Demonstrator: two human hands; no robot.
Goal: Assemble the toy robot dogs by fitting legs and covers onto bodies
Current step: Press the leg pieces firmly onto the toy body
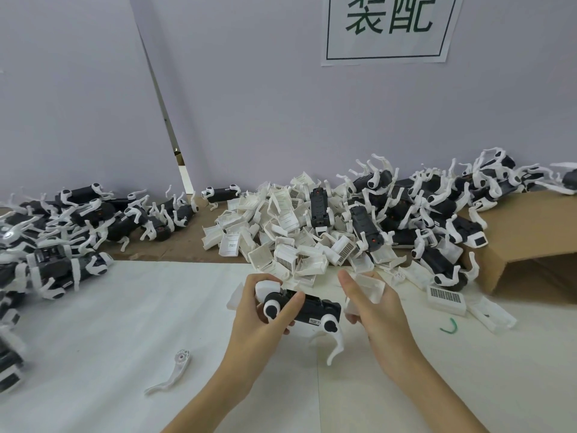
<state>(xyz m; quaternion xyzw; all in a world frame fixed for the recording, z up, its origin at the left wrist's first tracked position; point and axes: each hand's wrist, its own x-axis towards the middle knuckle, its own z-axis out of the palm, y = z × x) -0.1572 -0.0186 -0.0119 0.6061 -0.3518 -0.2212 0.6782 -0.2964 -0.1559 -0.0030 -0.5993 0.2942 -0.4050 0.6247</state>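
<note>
The left hand (265, 320) has the toy dog body (307, 306) gripped just above the white counter (125, 323), at about six o'clock in my view, its fingers (288, 303) curled round the front end with the thumb pressed on top by the round shoulder joint. The right hand (374, 310) sits at the body's three o'clock end, holding a white cover (370, 287); its fingers look fairly straight along the piece with the thumb up, and I can't tell how firmly it pinches. The body looks like a small hard plastic shell, light enough for one hand and probably a bit slick on its glossy black sides. I'd say the sound place to hold it is where the left hand already is, across the thick middle and shoulder. The thin curved leg (335, 342) hanging at five o'clock looks springy and likely to snap or pop off if squeezed. The cover seems thin-walled and would flex, so I'd press it on at its edges, not the middle. A loose leg (175, 373) lies on the counter at eight o'clock, a heap of covers (281, 232) is piled at twelve o'clock, and legged bodies are stacked at ten o'clock (81, 220) and two o'clock (437, 207).
</note>
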